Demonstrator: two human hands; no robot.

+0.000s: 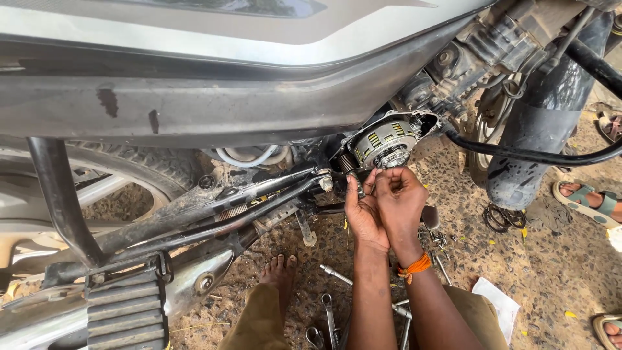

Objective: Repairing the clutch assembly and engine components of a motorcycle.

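The hands [382, 201] hide whatever small part their fingertips pinch.

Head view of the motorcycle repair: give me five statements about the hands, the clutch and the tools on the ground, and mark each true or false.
1. Both hands are raised just below the exposed clutch assembly. True.
2. The right hand wears an orange thread on its wrist. True.
3. The left hand is gripping a spanner on the ground. False: the spanners lie untouched on the ground, and the left hand is up by the clutch, its fingertips on a small dark part.
4. The clutch cover is bolted in place. False: the clutch plates and springs are open to view.
5. A bare foot rests on the gravel below the motorcycle frame. True.
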